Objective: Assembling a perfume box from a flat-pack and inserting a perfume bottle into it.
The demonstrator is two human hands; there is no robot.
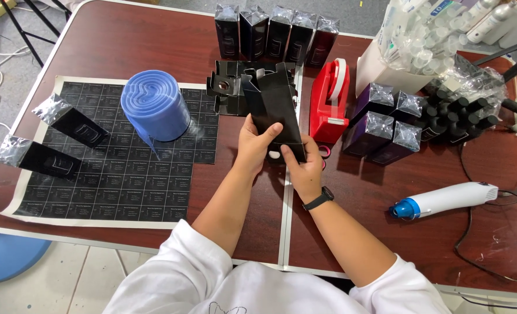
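Observation:
Both hands hold a black cardboard box (276, 107) above the middle of the dark red table (124, 40). My left hand (253, 145) grips its left side with the thumb on the front face. My right hand (305, 168) holds the lower right corner; a dark watch sits on that wrist. The box's upper flaps stand open. Behind it lies a stack of flat black box blanks (229, 87).
A blue film roll (153, 104) rests on a black label sheet (118, 174), with two wrapped black boxes (54, 139) at its left. A red tape dispenser (330, 102), wrapped purple boxes (383, 125), black bottles (459, 113) and a white-blue heat gun (444, 200) lie right. Several wrapped boxes (276, 32) stand behind.

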